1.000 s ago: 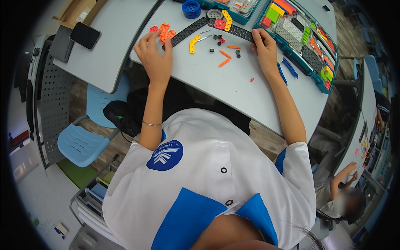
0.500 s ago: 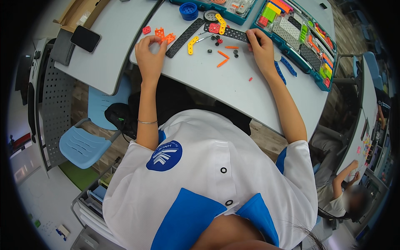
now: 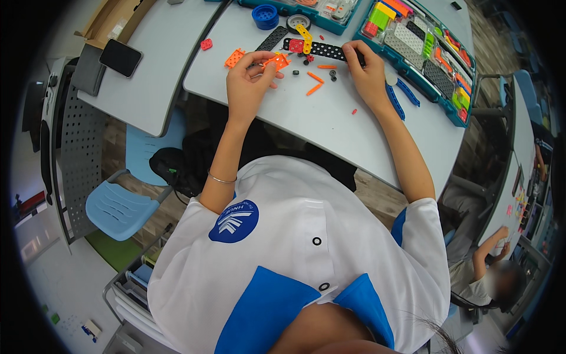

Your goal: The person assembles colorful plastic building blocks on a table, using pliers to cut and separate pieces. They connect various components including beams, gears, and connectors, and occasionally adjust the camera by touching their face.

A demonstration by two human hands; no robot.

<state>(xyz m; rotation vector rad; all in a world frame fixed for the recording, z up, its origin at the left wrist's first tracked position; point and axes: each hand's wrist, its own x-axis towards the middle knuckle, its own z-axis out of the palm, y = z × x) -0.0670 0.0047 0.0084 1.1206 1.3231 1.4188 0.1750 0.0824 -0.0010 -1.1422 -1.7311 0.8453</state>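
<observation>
My left hand pinches an orange bracket just above the table. My right hand grips the right end of a black perforated beam. A red square plate and a yellow angled beam sit at that beam's other end. Beside my left fingers lies a second orange bracket. Another black beam shows behind the left hand, which hides part of it. Several orange pins and small black pieces lie between my hands.
A blue wheel hub and a grey wheel stand at the far side. Blue-handled pliers lie right of my right hand, near a teal case of building parts. On the left table are a phone and an open cardboard box.
My left hand has moved right and now holds one orange bracket, lifted away from the other. The black beam in my right hand has tilted slightly.
</observation>
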